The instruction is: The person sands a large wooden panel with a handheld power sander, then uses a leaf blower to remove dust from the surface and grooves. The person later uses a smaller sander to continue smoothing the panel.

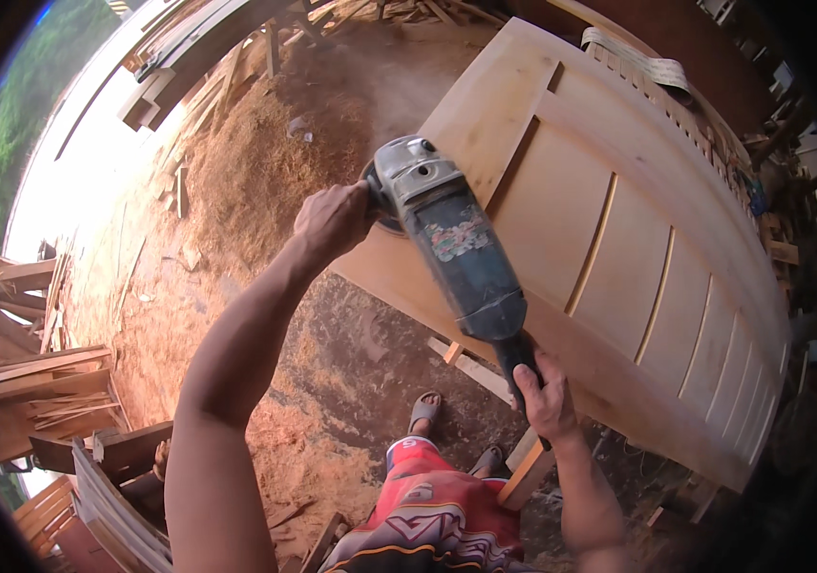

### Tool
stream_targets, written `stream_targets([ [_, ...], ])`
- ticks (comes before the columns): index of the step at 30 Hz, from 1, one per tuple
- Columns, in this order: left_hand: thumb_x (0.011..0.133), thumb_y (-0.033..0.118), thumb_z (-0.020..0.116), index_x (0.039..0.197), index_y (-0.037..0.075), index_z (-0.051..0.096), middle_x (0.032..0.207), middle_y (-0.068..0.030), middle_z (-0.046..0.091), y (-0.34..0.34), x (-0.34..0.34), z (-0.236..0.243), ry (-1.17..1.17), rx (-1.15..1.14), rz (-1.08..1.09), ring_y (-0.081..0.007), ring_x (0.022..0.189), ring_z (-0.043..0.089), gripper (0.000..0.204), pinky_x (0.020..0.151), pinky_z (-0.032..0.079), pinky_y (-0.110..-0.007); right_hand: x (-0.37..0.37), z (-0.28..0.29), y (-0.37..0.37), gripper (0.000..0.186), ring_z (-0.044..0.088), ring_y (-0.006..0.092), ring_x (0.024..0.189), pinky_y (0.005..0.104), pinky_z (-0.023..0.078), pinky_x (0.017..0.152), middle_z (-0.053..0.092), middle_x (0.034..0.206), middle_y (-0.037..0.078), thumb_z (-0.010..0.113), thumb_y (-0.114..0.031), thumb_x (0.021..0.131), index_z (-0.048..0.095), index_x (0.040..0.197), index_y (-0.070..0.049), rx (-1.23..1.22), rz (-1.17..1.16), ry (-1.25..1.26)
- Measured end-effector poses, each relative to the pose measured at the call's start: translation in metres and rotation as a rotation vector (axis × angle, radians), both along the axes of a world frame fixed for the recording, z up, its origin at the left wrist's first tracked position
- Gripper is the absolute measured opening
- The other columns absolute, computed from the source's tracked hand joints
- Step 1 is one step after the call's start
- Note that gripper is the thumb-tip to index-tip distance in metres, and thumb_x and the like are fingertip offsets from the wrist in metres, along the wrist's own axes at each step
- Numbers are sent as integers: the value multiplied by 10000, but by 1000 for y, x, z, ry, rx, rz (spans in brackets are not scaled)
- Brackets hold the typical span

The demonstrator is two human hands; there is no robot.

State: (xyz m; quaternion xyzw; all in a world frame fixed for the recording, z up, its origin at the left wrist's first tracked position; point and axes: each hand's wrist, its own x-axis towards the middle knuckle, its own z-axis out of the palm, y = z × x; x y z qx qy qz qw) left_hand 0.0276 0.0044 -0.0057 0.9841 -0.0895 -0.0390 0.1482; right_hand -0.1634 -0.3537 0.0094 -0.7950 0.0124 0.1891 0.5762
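Note:
Both my hands hold a large angle grinder [466,258] with a dark blue-grey body and a silver gear head. My left hand [332,220] is closed round the side handle by the head. Around the black rear handle my right hand [547,396] is wrapped. The tool's head lies over the near left corner of a pale wooden door panel [571,191] with long grooves. Its disc is mostly hidden under the head, against or just above the wood. Fine dust hangs in the air beyond the head.
Sawdust heaps [303,115] cover the ground at left and beyond. Stacked timber [189,67] stands at the far left, and scrap boards [36,392] lie at the near left. A sanding belt strip [633,62] rests past the panel's far edge. Wooden supports [523,468] show below the panel.

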Motion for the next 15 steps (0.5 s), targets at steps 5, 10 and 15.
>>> stream_targets([
  [5,974,253,697,1064,96,662,808,-192,722,16,-101,13,16,-94,103,-415,734,710,185,651,532,-516,-58,8,4,587,716,411,1159,412,562,961,707,1238,300,620,-296,1025,525,1487,54,-4,138,78],
  [10,1002,262,665,1078,83,608,730,-202,698,-19,-166,6,32,-43,101,-419,624,690,203,580,536,-520,-128,-1,-34,602,720,441,1112,431,572,933,706,1194,314,631,-306,1012,524,1491,42,-43,116,-138],
  [15,999,297,647,1122,111,572,780,-183,719,-91,-203,12,184,11,71,-404,663,707,235,571,540,-516,-194,6,-93,611,729,456,1041,450,580,869,710,1132,309,626,-331,990,542,1467,40,-94,33,29],
])
